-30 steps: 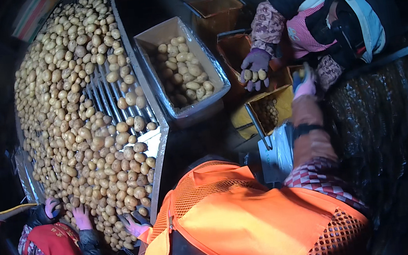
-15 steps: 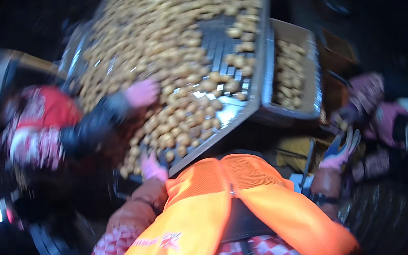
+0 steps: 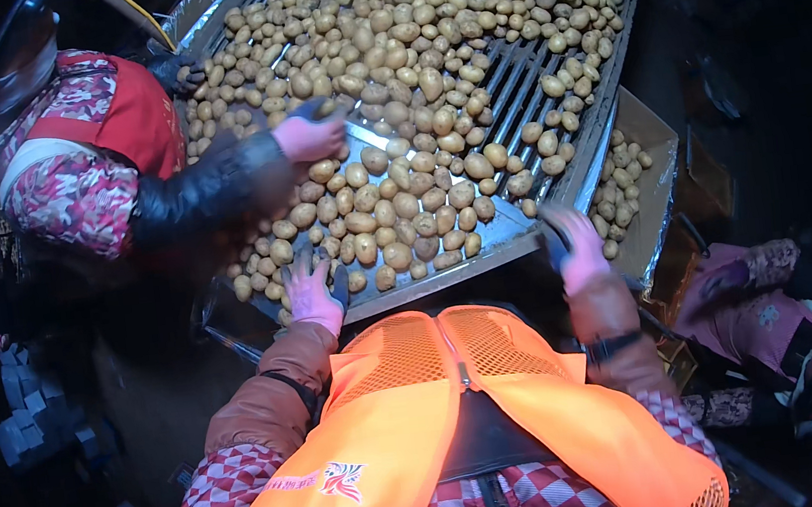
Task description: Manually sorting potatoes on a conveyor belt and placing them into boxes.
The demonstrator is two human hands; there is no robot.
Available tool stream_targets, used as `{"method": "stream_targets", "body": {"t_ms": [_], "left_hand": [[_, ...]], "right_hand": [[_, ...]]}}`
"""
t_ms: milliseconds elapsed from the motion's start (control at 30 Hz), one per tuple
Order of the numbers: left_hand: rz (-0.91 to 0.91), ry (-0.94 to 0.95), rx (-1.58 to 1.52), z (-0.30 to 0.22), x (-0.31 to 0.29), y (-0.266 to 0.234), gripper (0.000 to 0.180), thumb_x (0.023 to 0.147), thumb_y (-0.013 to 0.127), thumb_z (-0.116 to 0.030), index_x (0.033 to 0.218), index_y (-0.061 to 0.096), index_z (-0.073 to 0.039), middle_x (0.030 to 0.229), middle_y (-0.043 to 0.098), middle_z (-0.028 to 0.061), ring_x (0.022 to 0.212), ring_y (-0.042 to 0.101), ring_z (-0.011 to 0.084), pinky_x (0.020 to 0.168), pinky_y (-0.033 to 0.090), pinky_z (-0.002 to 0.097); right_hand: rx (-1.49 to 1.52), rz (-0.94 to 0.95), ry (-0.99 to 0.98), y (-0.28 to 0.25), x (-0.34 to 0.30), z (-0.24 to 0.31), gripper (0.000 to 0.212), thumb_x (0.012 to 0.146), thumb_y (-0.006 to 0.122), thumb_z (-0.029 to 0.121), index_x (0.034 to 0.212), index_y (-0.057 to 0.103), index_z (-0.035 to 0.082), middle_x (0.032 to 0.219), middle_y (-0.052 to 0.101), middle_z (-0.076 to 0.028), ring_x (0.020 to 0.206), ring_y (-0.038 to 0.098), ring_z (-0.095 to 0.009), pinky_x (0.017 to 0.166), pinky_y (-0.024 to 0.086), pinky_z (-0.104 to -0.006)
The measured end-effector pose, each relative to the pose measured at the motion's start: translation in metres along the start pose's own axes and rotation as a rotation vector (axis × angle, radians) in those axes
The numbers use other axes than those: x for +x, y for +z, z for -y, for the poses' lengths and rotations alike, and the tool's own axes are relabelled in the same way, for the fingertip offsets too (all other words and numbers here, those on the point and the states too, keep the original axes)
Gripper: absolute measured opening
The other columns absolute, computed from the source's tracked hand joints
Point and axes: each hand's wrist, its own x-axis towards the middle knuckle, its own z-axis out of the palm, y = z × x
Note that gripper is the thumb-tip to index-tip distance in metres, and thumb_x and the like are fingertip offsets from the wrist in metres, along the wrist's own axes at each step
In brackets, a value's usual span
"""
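Many potatoes (image 3: 385, 215) lie loose on a metal sorting table (image 3: 487, 262) with a slatted surface behind a smooth front plate. At its near left edge, my left hand (image 3: 310, 292), in a pink glove with dark fingers, spreads its fingers against the closest potatoes. My right hand (image 3: 575, 242), gloved alike, is at the table's near right corner with its fingers stretched out beside the rim. I see nothing held in either hand.
On the left a co-worker in a red apron reaches a pink-gloved hand (image 3: 310, 134) over the potatoes. A cardboard box (image 3: 653, 180) holding potatoes stands against the table's right side. Another person in a pink top (image 3: 747, 300) bends low at the right.
My right hand has moved left and up, from out by the person on the right to the table's corner. My left hand stays at the front edge. The view has shifted.
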Motion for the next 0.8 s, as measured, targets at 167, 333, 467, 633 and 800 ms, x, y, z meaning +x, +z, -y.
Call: {"method": "stream_targets", "body": {"t_ms": [167, 333, 467, 633, 800], "left_hand": [[-0.026, -0.021, -0.05, -0.001, 0.006, 0.005, 0.039, 0.092, 0.063, -0.034, 0.12, 0.069, -0.009, 0.147, 0.047, 0.0181, 0.137, 0.042, 0.0368, 0.121, 0.022, 0.0528], [-0.052, -0.024, -0.057, 0.014, 0.007, 0.006, 0.036, 0.091, 0.064, -0.033, 0.118, 0.07, -0.009, 0.146, 0.049, 0.0175, 0.136, 0.044, 0.0361, 0.121, 0.022, 0.0525], [-0.027, -0.034, -0.054, 0.013, 0.004, 0.001, 0.035, 0.092, 0.063, -0.032, 0.119, 0.07, -0.01, 0.145, 0.05, 0.0171, 0.135, 0.045, 0.0345, 0.121, 0.022, 0.0521], [-0.028, -0.018, -0.034, 0.014, 0.01, 0.007, 0.035, 0.092, 0.063, -0.032, 0.12, 0.07, -0.011, 0.144, 0.05, 0.0162, 0.135, 0.045, 0.0332, 0.121, 0.022, 0.0518], [-0.087, 0.015, -0.132, 0.024, 0.004, 0.013, 0.033, 0.09, 0.066, -0.03, 0.117, 0.071, -0.012, 0.138, 0.056, 0.0144, 0.129, 0.051, 0.0338, 0.118, 0.026, 0.0521]], "right_hand": [[-0.056, 0.102, 0.296, 0.074, 0.105, 0.011, 0.05, 0.084, 0.071, 0.017, 0.132, 0.059, 0.009, 0.125, 0.063, -0.019, 0.12, 0.058, -0.039, 0.105, 0.046, -0.0465], [-0.279, 0.336, 0.238, 0.115, 0.076, 0.049, 0.041, 0.084, 0.068, 0.025, 0.124, 0.064, 0.016, 0.148, 0.044, -0.015, 0.121, 0.055, -0.04, 0.1, 0.049, -0.0468], [-0.231, 0.288, 0.264, 0.073, 0.124, 0.047, 0.023, 0.079, 0.07, 0.022, 0.1, 0.073, 0.012, 0.1, 0.069, -0.012, 0.101, 0.064, -0.036, 0.086, 0.052, -0.0462], [-0.669, 0.674, 0.192, 0.132, 0.164, 0.029, 0.031, 0.079, 0.071, 0.028, 0.104, 0.072, 0.01, 0.11, 0.069, -0.012, 0.107, 0.064, -0.031, 0.094, 0.05, -0.0422], [-0.391, 0.491, 0.111, 0.117, 0.149, 0.016, 0.031, 0.084, 0.07, 0.023, 0.111, 0.07, 0.007, 0.107, 0.07, -0.013, 0.102, 0.065, -0.029, 0.089, 0.052, -0.0394]]}}
